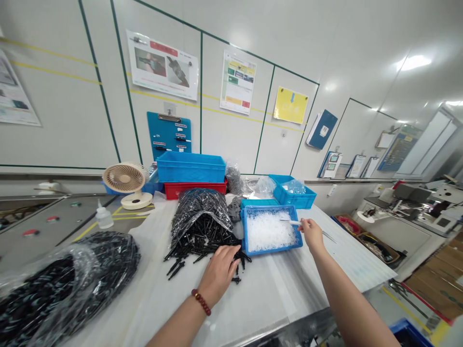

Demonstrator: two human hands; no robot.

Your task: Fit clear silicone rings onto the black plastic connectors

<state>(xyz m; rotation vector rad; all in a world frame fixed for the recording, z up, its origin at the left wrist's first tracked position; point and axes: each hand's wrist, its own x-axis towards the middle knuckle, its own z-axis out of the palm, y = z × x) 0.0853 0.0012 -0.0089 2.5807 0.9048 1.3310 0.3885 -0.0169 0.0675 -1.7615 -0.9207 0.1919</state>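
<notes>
My left hand [221, 270], wearing a bead bracelet [201, 302], reaches over the near edge of a pile of slim black plastic parts [206, 231]. Its fingers are apart and bent a little, with black parts under and beside the fingertips. The pile spills from a clear plastic bag [197, 202]. To the right is a blue bin [274, 250] of small whitish translucent pieces [269, 231]. Pinched in my right hand [311, 233], at the bin's right rim, is a slim white-handled tool [294, 222]; its thin tip points left over the pieces.
A second bag of black parts [104, 274] lies at left. Behind it stand a squeeze bottle [104, 217] and a fan [135, 200]. Blue [191, 168] and red [173, 191] crates sit against the wall, with another blue bin [298, 200] at right. A thin pointed thing [329, 236] shows beyond my right hand.
</notes>
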